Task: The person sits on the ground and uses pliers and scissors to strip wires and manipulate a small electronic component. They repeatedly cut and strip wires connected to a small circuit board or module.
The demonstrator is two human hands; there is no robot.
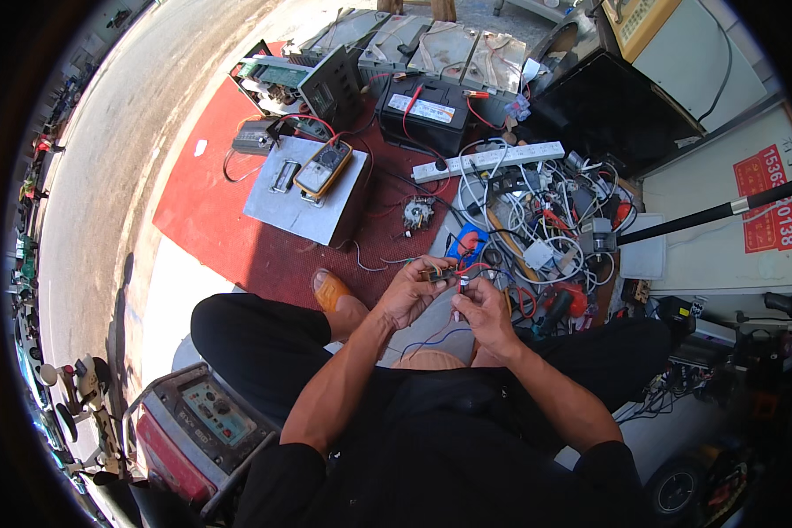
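Observation:
My left hand (407,296) is closed in a pinch on a small dark part with thin wires (439,275), too small to name exactly. Close beside it, my right hand (487,314) pinches a thin wire with a small white piece (464,283) on it. Red and dark wires run between the two hands, and a blue wire (447,335) hangs below them over my lap. Just beyond the fingers lies a blue and orange-red object (468,243). A yellow-edged multimeter (326,169) rests on a grey metal box (268,198) farther left.
A tangle of cables (537,211) spreads at the right, beneath a white power strip (502,162). Behind stands a black battery (424,114) with clamps. Loose round metal part (418,212) sits on the red mat (207,194). A red-grey machine (198,422) is at lower left.

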